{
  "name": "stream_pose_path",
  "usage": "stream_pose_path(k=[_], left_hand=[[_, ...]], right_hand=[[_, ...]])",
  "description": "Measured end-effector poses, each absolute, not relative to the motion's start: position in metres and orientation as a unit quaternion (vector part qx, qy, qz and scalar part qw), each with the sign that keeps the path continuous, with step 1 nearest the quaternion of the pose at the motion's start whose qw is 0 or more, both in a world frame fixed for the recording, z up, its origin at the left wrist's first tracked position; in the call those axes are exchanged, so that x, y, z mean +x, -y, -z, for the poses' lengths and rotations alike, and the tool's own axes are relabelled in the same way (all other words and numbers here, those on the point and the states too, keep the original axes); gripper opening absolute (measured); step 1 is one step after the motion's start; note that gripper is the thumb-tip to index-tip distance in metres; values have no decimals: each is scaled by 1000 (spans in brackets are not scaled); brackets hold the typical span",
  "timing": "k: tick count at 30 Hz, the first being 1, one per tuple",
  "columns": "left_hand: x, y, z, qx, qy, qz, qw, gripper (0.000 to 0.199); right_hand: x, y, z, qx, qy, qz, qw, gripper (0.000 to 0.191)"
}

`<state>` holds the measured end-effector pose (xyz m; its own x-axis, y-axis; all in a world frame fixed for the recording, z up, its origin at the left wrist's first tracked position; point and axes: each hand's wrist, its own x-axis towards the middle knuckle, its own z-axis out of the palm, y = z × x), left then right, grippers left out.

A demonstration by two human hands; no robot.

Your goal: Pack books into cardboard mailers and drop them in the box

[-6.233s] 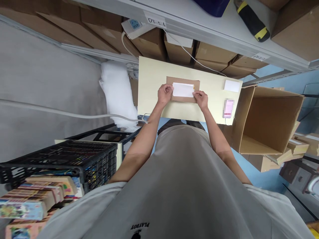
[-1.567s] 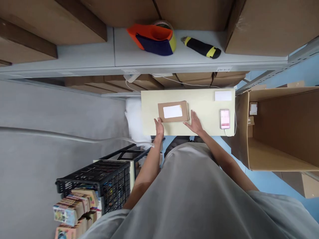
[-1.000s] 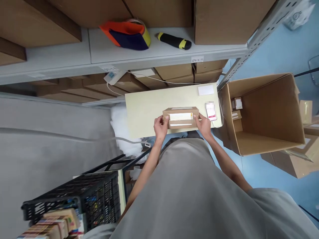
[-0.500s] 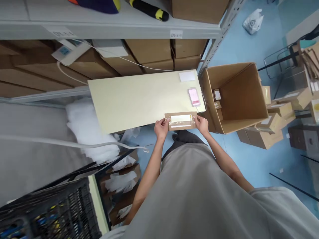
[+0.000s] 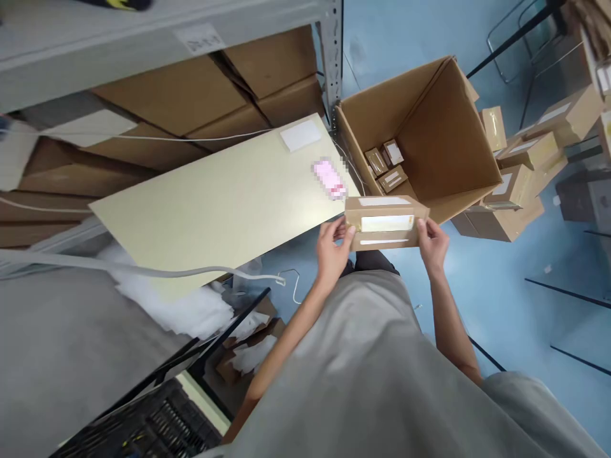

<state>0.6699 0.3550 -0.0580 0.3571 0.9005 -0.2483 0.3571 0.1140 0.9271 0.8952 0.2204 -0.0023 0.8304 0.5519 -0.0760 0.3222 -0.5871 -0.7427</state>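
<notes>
A small brown cardboard box (image 5: 356, 240) with white labels and clear tape is held up in front of my body. My left hand (image 5: 333, 249) grips its left end, thumb on the labelled face. At the opposite end my right hand (image 5: 433, 245) pinches the box, thumb in front. Just beyond it stands a large open carton (image 5: 451, 130), whose near rim the held box partly overlaps in view. Inside the carton lie several small taped boxes (image 5: 392, 179). Left of the held box is a pale table (image 5: 205, 210).
On the table are a white paper (image 5: 300, 135) and a pixelated pink item (image 5: 329, 178). A metal shelf (image 5: 143, 41) with cartons runs along the back. Stacked parcels (image 5: 527, 152) stand at right. A black crate (image 5: 162, 423) sits lower left, and a white cable (image 5: 191, 272) hangs across.
The view has turned to the right. Both hands have carried the box away from the table edge to beside the large carton, tilting it so more of its sides show.
</notes>
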Motion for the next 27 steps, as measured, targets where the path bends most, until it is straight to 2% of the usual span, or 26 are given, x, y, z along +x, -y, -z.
stream_pose_path(k=[5, 9, 13, 18, 23, 27], left_hand=[[787, -365, 53, 642, -407, -186, 623, 50], [881, -375, 93, 615, -413, -122, 661, 53], [953, -390, 164, 563, -480, -43, 671, 55], [997, -411, 248, 533, -549, 69, 640, 51], [1017, -423, 300, 462, -603, 181, 625, 43], [1041, -411, 326, 296, -661, 186, 664, 43]], right_hand=[[997, -217, 22, -909, 174, -29, 378, 62], [1082, -238, 70, -926, 144, -10, 349, 66], [1148, -267, 137, -946, 139, -49, 287, 69], [1191, -296, 236, -948, 103, -158, 257, 58], [1202, -306, 317, -942, 10, -263, 208, 46], [1216, -303, 359, -947, -8, -290, 137, 40]])
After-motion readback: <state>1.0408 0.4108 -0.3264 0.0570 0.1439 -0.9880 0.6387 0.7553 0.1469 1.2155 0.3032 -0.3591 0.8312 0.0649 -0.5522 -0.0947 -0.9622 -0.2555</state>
